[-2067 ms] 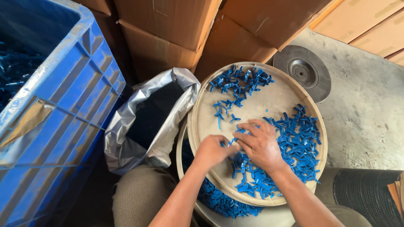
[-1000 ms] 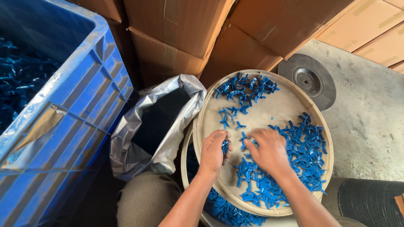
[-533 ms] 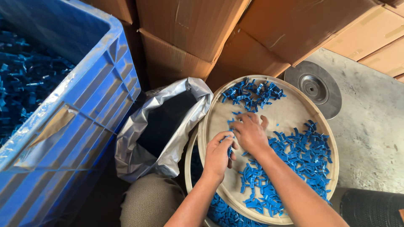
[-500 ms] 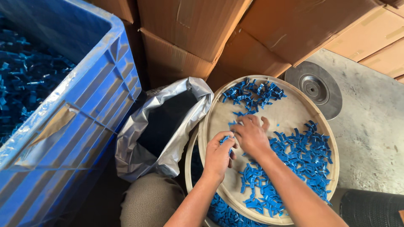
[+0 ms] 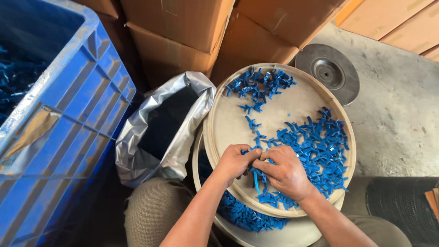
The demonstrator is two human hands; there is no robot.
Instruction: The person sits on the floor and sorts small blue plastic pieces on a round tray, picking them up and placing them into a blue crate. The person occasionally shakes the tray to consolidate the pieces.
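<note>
Both hands meet low on the round beige tray [image 5: 228, 110], which rests tilted on the person's lap over a second, similar tray [image 5: 292, 231] that also carries blue parts. Left hand [image 5: 234, 162] is curled, fingertips pinched against the right's; right hand [image 5: 286, 173] is also curled, thumb and forefinger closing on a small blue plastic piece [image 5: 256, 179] between them. Looks like both grip the same piece or two joined ones, can't tell which. Judgement: the work is separating or sorting small moulded clips. To do it well, keep the pinch at the fingertips, work over the tray so any drop lands in it, pull from the big heap of blue pieces [image 5: 320, 151] on the right and keep it apart from the smaller cluster [image 5: 258, 84] at the far rim; bare tray between them helps that. Keep the tray level enough that the heap doesn't slide. Packaging: open silver foil bag [image 5: 160, 132], dark inside, just left of the tray, mouth up. Large blue ribbed plastic crate [image 5: 64, 137] far left, blue parts inside, a tan tape patch [image 5: 32, 132] on its wall. Plain brown cardboard cartons [image 5: 183, 27] stacked behind; more at top right. No readable labels or signs in view. Grey metal disc [image 5: 327, 75] on the concrete floor [image 5: 402, 114] beyond the tray.
</note>
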